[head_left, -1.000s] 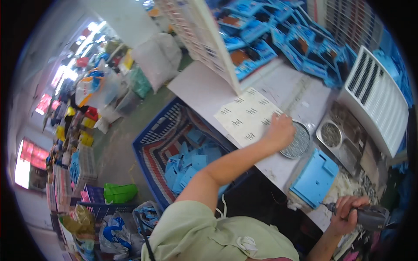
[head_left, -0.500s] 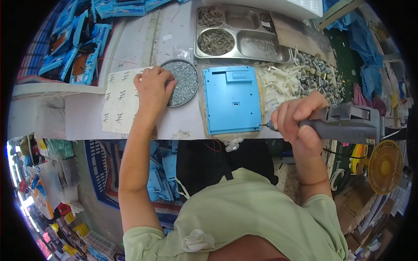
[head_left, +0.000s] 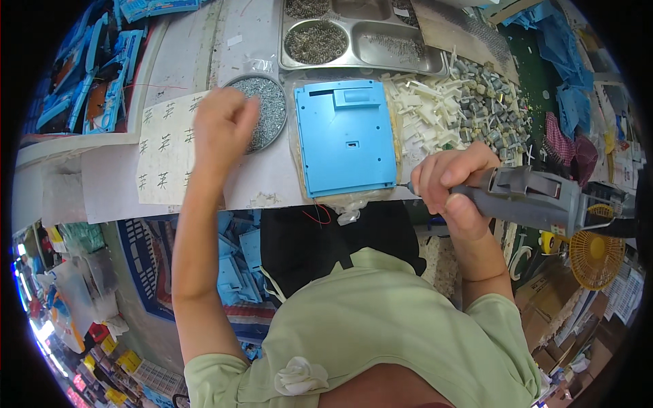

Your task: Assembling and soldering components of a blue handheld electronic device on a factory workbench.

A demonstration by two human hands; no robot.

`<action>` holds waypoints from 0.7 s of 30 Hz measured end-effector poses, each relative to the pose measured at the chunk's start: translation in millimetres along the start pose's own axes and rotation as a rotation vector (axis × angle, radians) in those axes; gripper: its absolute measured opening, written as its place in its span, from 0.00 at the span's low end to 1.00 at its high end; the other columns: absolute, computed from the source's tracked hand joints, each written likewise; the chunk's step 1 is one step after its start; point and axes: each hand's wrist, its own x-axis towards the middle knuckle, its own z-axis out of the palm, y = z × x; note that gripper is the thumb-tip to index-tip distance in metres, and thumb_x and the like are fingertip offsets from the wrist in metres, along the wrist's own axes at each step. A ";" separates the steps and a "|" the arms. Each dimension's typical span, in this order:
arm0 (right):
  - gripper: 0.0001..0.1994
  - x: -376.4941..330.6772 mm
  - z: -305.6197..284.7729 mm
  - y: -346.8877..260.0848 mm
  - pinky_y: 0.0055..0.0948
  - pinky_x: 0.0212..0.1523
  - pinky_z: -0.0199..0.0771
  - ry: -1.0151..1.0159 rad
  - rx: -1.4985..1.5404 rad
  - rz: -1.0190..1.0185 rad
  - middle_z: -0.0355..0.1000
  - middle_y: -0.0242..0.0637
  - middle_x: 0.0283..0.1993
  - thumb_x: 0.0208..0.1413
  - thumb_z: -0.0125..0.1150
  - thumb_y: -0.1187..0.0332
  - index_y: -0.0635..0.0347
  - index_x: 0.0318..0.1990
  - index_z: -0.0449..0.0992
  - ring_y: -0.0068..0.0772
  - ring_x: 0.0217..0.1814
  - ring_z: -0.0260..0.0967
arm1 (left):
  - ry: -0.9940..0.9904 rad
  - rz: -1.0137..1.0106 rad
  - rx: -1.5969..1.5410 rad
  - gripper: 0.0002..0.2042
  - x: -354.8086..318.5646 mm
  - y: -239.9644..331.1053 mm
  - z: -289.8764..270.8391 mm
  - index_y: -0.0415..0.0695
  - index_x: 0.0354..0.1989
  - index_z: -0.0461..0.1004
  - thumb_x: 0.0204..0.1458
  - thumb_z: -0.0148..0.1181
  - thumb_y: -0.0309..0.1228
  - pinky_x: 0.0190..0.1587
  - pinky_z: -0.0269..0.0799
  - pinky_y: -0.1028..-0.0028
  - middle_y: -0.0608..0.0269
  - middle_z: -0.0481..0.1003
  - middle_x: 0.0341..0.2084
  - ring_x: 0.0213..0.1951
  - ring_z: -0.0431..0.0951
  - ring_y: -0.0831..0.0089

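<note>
My right hand (head_left: 454,182) grips a grey electric screwdriver (head_left: 527,197), held sideways. Its bit tip reaches the lower right corner of a blue plastic casing (head_left: 347,153). That casing lies flat on a pad wrapped in clear plastic, with small holes and a raised rectangular block near its top edge. My left hand (head_left: 223,126) is closed, fingers curled, at the left rim of a round dish of small silvery screws (head_left: 266,95). Whatever its fingertips hold, if anything, is hidden.
Beyond the casing sits a metal compartment tray (head_left: 367,66) with small metal parts. White plastic pieces (head_left: 425,112) and small motor-like parts (head_left: 486,102) are heaped to the right. A marked paper sheet (head_left: 160,156) lies left; blue casings with wires (head_left: 112,88) fill a bin at far left.
My left hand's fingers, spread at the screw dish before, have curled in. The screwdriver stays at the casing's lower right corner. The whole view has shifted slightly.
</note>
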 end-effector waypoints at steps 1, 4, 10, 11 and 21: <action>0.12 -1.7 -0.4 2.4 0.29 0.30 0.64 0.000 0.002 0.005 0.67 0.34 0.27 0.59 0.61 0.76 0.60 0.46 0.65 0.23 0.25 0.59 | 0.055 0.053 -0.168 0.07 -2.6 27.1 7.8 0.42 0.25 0.72 0.49 0.66 0.26 0.31 0.70 0.64 0.57 0.73 0.26 0.28 0.74 0.55; 0.11 -3.5 1.3 9.4 0.30 0.29 0.65 0.017 -0.012 0.000 0.67 0.35 0.27 0.57 0.61 0.78 0.61 0.43 0.66 0.25 0.24 0.60 | -0.047 0.198 -0.409 0.08 -6.7 89.8 27.5 0.42 0.26 0.70 0.49 0.66 0.25 0.46 0.75 0.62 0.57 0.80 0.37 0.42 0.80 0.57; 0.10 2.1 11.6 9.4 0.30 0.24 0.68 -0.037 -0.247 0.001 0.67 0.36 0.22 0.50 0.64 0.82 0.62 0.32 0.67 0.31 0.20 0.66 | -0.144 0.328 -0.360 0.07 -12.9 92.9 45.7 0.41 0.28 0.70 0.51 0.65 0.24 0.62 0.72 0.53 0.58 0.81 0.49 0.56 0.79 0.57; 0.10 3.1 11.8 9.7 0.30 0.24 0.68 -0.029 -0.243 0.004 0.67 0.36 0.22 0.49 0.65 0.83 0.62 0.30 0.67 0.32 0.20 0.66 | -0.152 0.317 -0.366 0.08 -13.6 93.1 46.3 0.41 0.28 0.70 0.51 0.65 0.23 0.62 0.72 0.51 0.58 0.81 0.50 0.57 0.79 0.57; 0.08 39.0 2.4 20.7 0.30 0.25 0.69 -0.132 -0.325 -0.023 0.67 0.35 0.21 0.51 0.64 0.80 0.61 0.30 0.69 0.31 0.21 0.66 | -0.139 0.313 -0.368 0.04 -16.3 90.6 49.4 0.41 0.32 0.75 0.52 0.64 0.24 0.63 0.71 0.51 0.60 0.81 0.51 0.57 0.79 0.58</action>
